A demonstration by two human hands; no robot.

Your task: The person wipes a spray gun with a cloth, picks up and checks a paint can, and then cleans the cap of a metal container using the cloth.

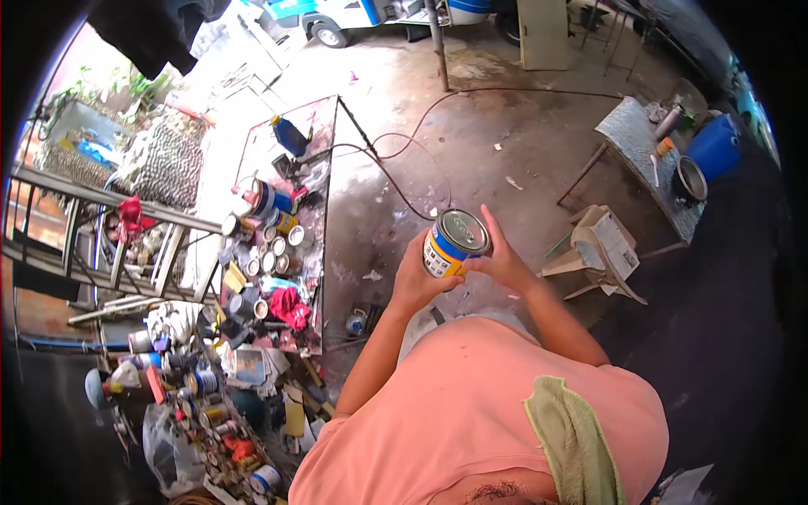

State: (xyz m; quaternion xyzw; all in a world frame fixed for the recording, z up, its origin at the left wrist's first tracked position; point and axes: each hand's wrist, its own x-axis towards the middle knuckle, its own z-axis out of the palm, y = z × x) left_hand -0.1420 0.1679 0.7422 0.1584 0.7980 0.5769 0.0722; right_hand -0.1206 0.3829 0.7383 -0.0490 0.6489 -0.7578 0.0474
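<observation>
In front of my chest I hold a paint can (pixel 444 255) with a blue and yellow label. Its round metal lid (pixel 462 231) is on and faces up toward me. My left hand (pixel 412 278) wraps the can's left side, with the thumb across the lower label. On the other side my right hand (pixel 507 263) grips it, fingers along the far right edge and thumb near the base. The can's far side and some of my fingertips are hidden.
To the left stands a table (pixel 324 126) crowded with paint cans, a dark blue bottle (pixel 289 136) and a red rag (pixel 289 308). A metal ladder (pixel 118 273) leans beside it. A hose (pixel 404 198) crosses the floor. At right are a small wooden stool (pixel 610 244), a metal-topped table (pixel 631 135) and a blue drum (pixel 715 145).
</observation>
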